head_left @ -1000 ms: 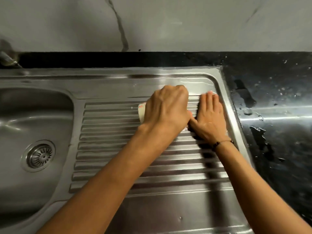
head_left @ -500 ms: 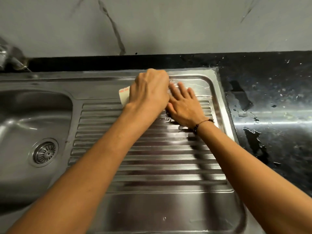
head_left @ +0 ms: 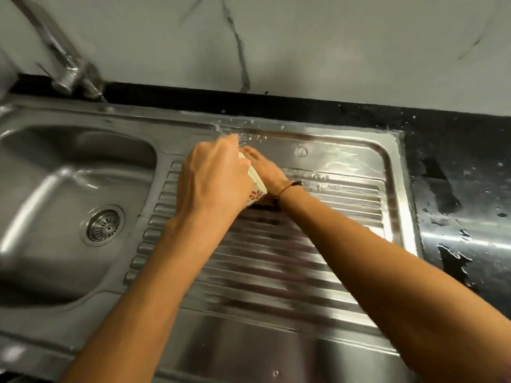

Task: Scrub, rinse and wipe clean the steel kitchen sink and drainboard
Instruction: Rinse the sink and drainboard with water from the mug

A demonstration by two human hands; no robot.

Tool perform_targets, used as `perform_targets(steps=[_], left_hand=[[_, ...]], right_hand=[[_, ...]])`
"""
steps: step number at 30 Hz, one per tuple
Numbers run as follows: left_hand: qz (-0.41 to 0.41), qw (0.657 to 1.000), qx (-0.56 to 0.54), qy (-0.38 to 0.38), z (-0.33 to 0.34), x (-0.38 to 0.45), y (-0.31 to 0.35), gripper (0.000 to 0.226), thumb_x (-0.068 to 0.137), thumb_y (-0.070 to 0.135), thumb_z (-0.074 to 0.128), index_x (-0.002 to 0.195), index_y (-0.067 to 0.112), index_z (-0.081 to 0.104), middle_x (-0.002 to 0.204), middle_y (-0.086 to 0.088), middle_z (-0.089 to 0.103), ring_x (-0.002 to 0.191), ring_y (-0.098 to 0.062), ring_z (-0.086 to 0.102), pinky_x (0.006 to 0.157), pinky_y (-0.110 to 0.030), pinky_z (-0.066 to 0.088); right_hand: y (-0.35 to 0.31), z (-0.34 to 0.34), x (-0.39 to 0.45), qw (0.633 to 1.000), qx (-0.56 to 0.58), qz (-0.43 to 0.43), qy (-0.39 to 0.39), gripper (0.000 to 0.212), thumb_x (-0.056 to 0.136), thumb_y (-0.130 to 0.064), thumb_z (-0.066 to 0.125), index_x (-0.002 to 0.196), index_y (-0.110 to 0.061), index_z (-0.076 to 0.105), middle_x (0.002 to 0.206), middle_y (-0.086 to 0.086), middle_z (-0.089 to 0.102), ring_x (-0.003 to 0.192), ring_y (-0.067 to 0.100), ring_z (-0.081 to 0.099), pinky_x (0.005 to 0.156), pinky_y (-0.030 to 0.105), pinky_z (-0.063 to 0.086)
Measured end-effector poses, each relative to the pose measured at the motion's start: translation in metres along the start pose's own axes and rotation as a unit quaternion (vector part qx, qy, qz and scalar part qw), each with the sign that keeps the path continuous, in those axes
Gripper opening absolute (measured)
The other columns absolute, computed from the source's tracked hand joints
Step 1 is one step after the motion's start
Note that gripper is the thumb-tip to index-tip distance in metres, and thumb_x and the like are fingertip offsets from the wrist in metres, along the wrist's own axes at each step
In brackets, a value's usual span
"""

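Steel drainboard (head_left: 290,272) fills centre-right of frame w/ sink (head_left: 69,203) at left; left hand (head_left: 213,181) grips a tilted cream cup (head_left: 255,186) at centre, right hand (head_left: 265,170) flat beside it, fingers straight.

**No legible text in view**

No word, number or brand can be read anywhere. The only marking is a red flower-like motif on the pale cup (head_left: 255,186) gripped in the left hand (head_left: 213,181); it carries no letters.
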State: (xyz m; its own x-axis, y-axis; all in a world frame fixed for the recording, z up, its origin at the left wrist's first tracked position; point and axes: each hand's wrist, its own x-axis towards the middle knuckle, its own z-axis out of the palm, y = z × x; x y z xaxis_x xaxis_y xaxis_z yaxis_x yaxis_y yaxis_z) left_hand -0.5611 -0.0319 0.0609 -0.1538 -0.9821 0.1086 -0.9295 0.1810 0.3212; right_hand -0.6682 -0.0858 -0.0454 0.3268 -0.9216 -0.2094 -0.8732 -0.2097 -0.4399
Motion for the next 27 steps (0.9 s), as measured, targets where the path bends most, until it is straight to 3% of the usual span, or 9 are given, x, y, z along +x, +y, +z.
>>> perform_targets(steps=[1,3,7,10,13,16,20,23,27], left_hand=[[-0.016,1.000,-0.006,0.011,-0.004,-0.005,-0.005,0.034,0.094,0.024,0.051,0.126,0.012,0.054,0.119,-0.013,0.062,0.107,-0.027,0.058,0.076,-0.030,0.043],[-0.059,0.997,-0.031,0.030,-0.014,-0.014,-0.022,0.039,0.093,0.023,0.052,0.131,0.014,0.051,0.124,-0.012,0.060,0.112,-0.028,0.055,0.088,-0.033,0.042],[-0.141,0.984,-0.074,0.081,-0.026,-0.030,-0.058,0.044,0.093,0.024,0.053,0.136,0.019,0.046,0.130,-0.006,0.057,0.118,-0.024,0.051,0.089,-0.026,0.032],[-0.180,0.971,-0.112,0.106,-0.035,-0.039,-0.080,0.040,0.091,0.021,0.054,0.132,0.020,0.052,0.127,-0.004,0.060,0.117,-0.023,0.052,0.095,-0.030,0.036],[-0.207,0.953,-0.189,0.116,-0.037,-0.046,-0.113,0.032,0.086,0.014,0.056,0.116,0.022,0.064,0.110,-0.005,0.068,0.101,-0.026,0.061,0.089,-0.038,0.048],[-0.256,0.898,-0.337,0.117,-0.037,-0.051,-0.152,0.024,0.080,0.013,0.056,0.089,0.032,0.067,0.081,-0.009,0.070,0.066,-0.025,0.062,0.066,-0.036,0.053],[-0.337,0.802,-0.477,0.126,-0.040,-0.046,-0.204,0.026,0.081,-0.002,0.052,0.080,0.021,0.066,0.047,0.001,0.050,0.036,-0.005,0.038,0.039,-0.017,0.034],[-0.354,0.743,-0.556,0.122,-0.039,-0.028,-0.247,0.016,0.083,0.001,0.055,0.075,0.012,0.063,0.054,-0.003,0.048,0.035,-0.006,0.032,0.036,-0.017,0.025],[-0.357,0.699,-0.619,0.035,-0.043,0.007,-0.311,0.006,0.083,0.015,0.065,0.082,0.009,0.063,0.061,-0.004,0.052,0.037,-0.006,0.032,0.035,-0.017,0.026]], right_hand=[[-0.004,0.004,0.002,0.999,0.032,-0.028,0.004,0.062,0.100,-0.032,0.038,0.148,-0.004,0.011,0.157,0.011,0.004,0.145,0.021,0.003,0.115,0.027,0.002],[0.000,0.016,0.002,0.996,-0.040,-0.057,0.055,0.068,0.098,-0.045,0.034,0.149,-0.008,0.007,0.157,0.011,0.001,0.145,0.021,-0.001,0.118,0.034,0.001],[0.019,0.028,0.006,0.984,-0.134,0.055,0.099,0.089,0.083,-0.068,0.004,0.149,-0.008,0.000,0.156,0.012,-0.007,0.144,0.024,-0.009,0.115,0.036,-0.007],[-0.016,0.035,0.040,0.984,-0.151,0.033,0.084,0.092,0.084,-0.071,0.008,0.149,-0.007,-0.002,0.156,0.012,-0.007,0.145,0.025,-0.009,0.118,0.038,-0.004],[-0.063,0.043,0.095,0.986,-0.155,-0.014,0.056,0.082,0.091,-0.063,0.018,0.150,-0.010,0.000,0.157,0.010,-0.005,0.145,0.024,-0.008,0.118,0.038,-0.003],[-0.097,0.046,0.126,0.976,-0.193,-0.097,0.019,0.064,0.098,-0.050,0.021,0.150,-0.016,0.007,0.158,0.007,-0.002,0.145,0.022,-0.006,0.116,0.038,-0.002],[-0.104,0.048,0.129,0.973,-0.185,-0.139,0.018,0.056,0.100,-0.041,0.027,0.150,-0.020,0.016,0.158,0.004,0.002,0.145,0.019,-0.005,0.115,0.034,-0.007],[-0.107,0.054,0.126,0.980,-0.163,-0.105,0.050,0.055,0.099,-0.038,0.033,0.149,-0.019,0.019,0.158,0.003,0.006,0.145,0.018,-0.002,0.112,0.027,-0.009],[-0.147,0.063,0.121,0.991,-0.122,-0.013,0.044,0.057,0.095,-0.033,0.046,0.147,-0.018,0.026,0.156,0.005,0.018,0.145,0.017,0.008,0.115,0.026,-0.001]])
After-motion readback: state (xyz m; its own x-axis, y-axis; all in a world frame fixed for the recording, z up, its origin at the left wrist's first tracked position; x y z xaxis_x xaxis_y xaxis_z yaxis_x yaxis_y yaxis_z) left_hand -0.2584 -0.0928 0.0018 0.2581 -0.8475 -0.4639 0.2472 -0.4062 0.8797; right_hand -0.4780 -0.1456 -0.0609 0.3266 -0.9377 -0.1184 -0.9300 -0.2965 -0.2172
